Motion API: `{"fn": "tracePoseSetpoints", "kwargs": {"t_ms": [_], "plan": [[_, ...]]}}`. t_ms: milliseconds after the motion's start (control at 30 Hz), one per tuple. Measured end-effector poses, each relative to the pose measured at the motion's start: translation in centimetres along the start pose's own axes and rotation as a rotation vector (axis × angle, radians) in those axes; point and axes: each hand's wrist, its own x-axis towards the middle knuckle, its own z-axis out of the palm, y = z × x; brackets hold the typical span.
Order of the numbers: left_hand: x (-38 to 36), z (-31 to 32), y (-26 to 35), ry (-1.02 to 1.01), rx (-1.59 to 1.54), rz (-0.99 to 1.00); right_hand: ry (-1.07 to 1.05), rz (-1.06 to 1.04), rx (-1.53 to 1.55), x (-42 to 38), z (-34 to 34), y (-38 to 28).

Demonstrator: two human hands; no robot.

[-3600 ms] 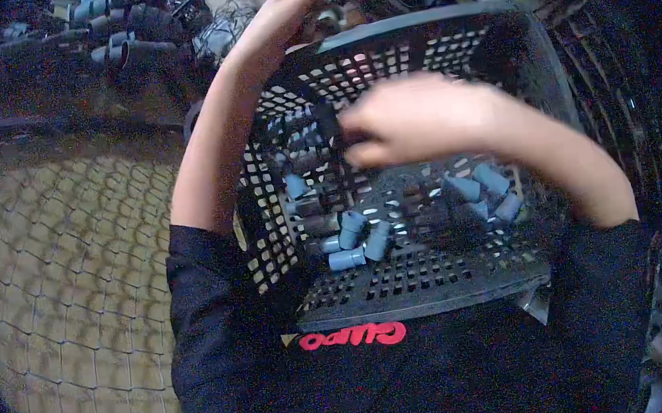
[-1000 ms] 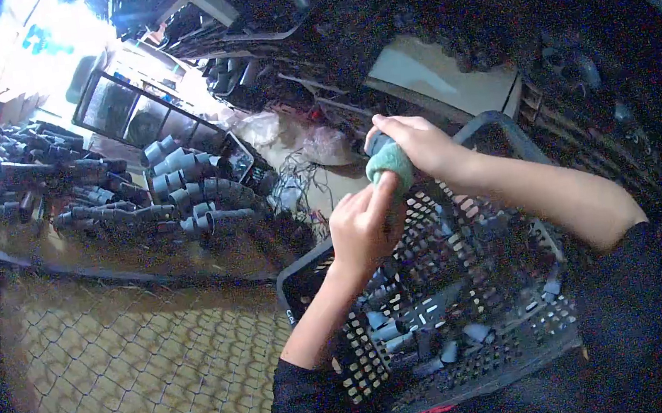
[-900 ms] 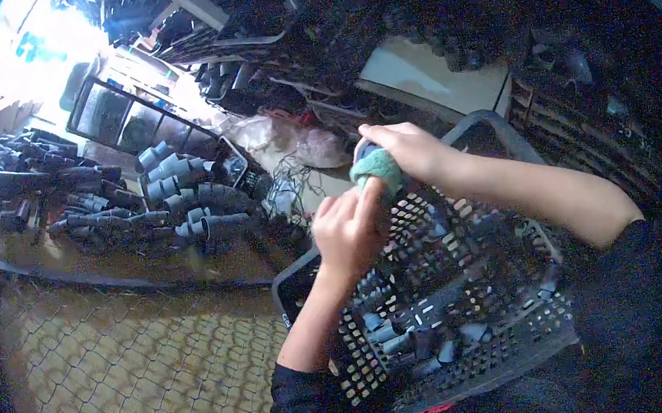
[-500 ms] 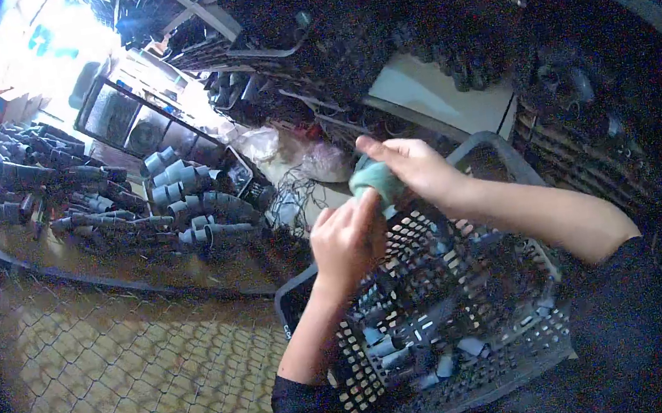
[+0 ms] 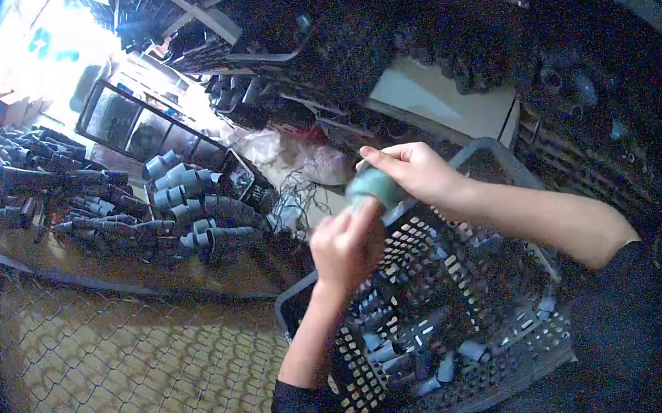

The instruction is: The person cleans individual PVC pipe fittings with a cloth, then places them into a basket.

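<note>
Both hands meet above a dark plastic crate (image 5: 490, 399). My right hand (image 5: 419, 174) is closed on a small, rounded pipe fitting, most of it hidden by the fingers and a pale green cloth (image 5: 377, 188) around it. From below left, my left hand (image 5: 345, 246) closes with its fingers pressed on the cloth; those fingertips are smeared by motion. Several short grey pipe fittings (image 5: 473, 351) lie in the bottom of the perforated crate, beneath the hands.
Left of the crate, rows and heaps of grey pipe fittings (image 5: 178, 189) cover a bench (image 5: 131, 274) over wire mesh (image 5: 136, 374). A whitish plastic bag (image 5: 291, 157) lies behind the hands. A pale board (image 5: 446, 99) stands beyond, beside dark stacked shelves.
The green cloth and the fitting have turned slightly between my hands, and the left fingers have shifted on the cloth. The crate and bench look the same.
</note>
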Motion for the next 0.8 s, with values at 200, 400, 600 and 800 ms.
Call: {"fn": "tracePoseSetpoints", "kwargs": {"t_ms": [200,400,600,800], "plan": [[0.2,0.5,0.2,0.019,0.042,-0.052,-0.052,0.018,-0.014,0.4,-0.8,0.0],[0.1,0.7,1.1,-0.021,-0.043,-0.04,-0.027,-0.004,-0.148,0.1,-0.8,-1.1],[1.0,0.2,-1.1,0.047,0.104,0.007,-0.087,0.038,-0.159,0.6,-1.7,-0.9],[0.5,0.5,0.9,-0.101,-0.003,0.127,0.025,0.008,-0.014,0.2,-1.4,-1.3]]}}
